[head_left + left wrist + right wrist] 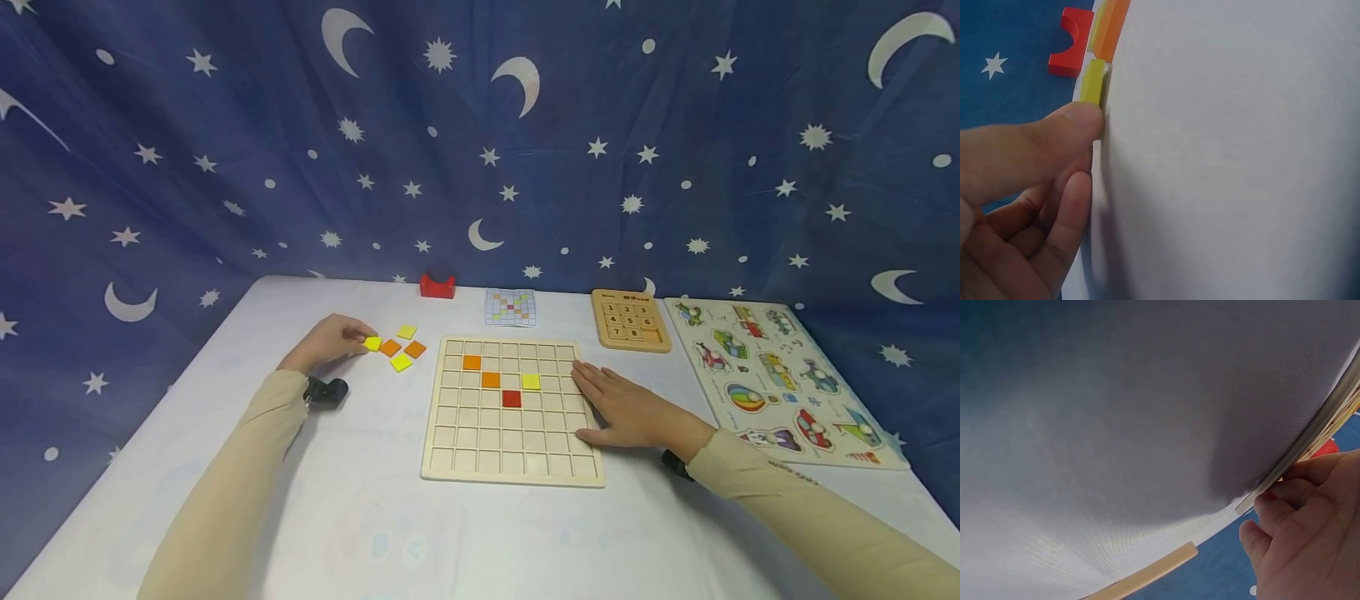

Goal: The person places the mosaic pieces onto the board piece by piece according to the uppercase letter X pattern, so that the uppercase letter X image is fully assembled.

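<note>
Between thumb and fingers, my left hand pinches a yellow square tile, just left of a small group of loose tiles. That group holds two orange tiles and two yellow tiles lying on the table. A pale wooden grid board lies in the middle. On it sit two orange tiles, a red tile and a yellow tile. My right hand rests on the board's right edge with its fingers extended.
Behind the board lie a pattern card with coloured squares and a red notched block. A wooden number puzzle stands at the back right, beside a large picture puzzle board. A blue star-patterned cloth hangs behind the white table.
</note>
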{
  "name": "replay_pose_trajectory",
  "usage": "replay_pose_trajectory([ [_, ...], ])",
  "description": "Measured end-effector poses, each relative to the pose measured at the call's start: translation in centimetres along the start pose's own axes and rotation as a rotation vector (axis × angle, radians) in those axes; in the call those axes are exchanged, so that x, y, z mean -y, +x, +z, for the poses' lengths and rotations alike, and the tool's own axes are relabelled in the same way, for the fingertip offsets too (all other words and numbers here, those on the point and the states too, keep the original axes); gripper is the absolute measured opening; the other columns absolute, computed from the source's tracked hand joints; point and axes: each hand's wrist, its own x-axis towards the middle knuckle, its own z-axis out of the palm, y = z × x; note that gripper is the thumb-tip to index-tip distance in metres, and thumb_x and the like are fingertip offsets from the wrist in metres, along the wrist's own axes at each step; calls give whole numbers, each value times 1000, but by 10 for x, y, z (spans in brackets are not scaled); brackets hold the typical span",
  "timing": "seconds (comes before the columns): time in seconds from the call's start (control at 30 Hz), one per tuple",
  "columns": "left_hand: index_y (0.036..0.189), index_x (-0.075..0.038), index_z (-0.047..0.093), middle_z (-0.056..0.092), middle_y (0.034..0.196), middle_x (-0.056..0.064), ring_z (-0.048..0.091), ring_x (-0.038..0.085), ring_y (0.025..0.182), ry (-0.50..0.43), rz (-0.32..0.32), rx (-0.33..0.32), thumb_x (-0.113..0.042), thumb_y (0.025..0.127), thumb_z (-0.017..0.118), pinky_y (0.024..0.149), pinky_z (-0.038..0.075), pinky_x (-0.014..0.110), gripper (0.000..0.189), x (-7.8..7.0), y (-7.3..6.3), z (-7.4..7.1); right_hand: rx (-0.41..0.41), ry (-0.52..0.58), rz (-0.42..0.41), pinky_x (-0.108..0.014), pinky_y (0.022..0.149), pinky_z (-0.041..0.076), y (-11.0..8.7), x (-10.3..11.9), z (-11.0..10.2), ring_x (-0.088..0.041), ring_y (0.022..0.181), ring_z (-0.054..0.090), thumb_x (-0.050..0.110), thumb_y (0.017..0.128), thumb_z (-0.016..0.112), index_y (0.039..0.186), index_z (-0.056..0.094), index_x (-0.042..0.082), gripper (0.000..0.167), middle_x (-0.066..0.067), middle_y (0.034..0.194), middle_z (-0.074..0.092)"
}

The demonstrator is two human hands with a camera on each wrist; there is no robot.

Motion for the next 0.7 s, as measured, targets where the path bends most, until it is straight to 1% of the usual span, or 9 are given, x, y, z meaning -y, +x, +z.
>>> replay_pose_trajectory([
  [0.2, 117, 1, 63, 64, 116, 22, 59, 36, 108, 15, 7, -34, -7, 84, 67, 96, 46, 47, 34, -3, -4, 0, 3, -9, 3, -47, 116, 22, 0, 0, 0, -32, 144, 19, 64, 87, 47, 148, 18, -2, 95, -19, 156, 16],
  [0.3, 115, 1, 64, 65, 114, 22, 60, 36, 105, 15, 46, -59, -7, 84, 68, 94, 48, 46, 33, -6, -5, 0, -2, -11, 2, -47, 116, 23, 0, 0, 1, -33, 144, 20, 64, 87, 47, 148, 18, -2, 95, -19, 156, 17],
  [0.4, 112, 2, 66, 66, 112, 22, 62, 35, 101, 5, 106, -81, -5, 83, 68, 92, 49, 47, 31, -9, -5, 1, -5, -14, 1, -47, 116, 23, 0, -1, 1, -33, 144, 20, 64, 87, 47, 148, 19, -2, 95, -20, 156, 17],
  [0.5, 111, 2, 66, 66, 111, 21, 63, 34, 100, -16, 142, -87, -3, 82, 69, 91, 50, 46, 30, -13, -4, 3, -6, -20, -2, -47, 116, 23, 1, -2, 3, -33, 144, 20, 64, 87, 46, 148, 18, -2, 94, -19, 156, 17],
  [0.7, 111, 0, 67, 68, 108, 18, 63, 29, 98, -69, 139, -81, -4, 81, 69, 89, 52, 42, 30, -29, 3, 10, -6, -10, -2, -48, 116, 22, 1, -1, 2, -33, 144, 20, 63, 87, 47, 148, 18, -3, 94, -19, 156, 17],
])
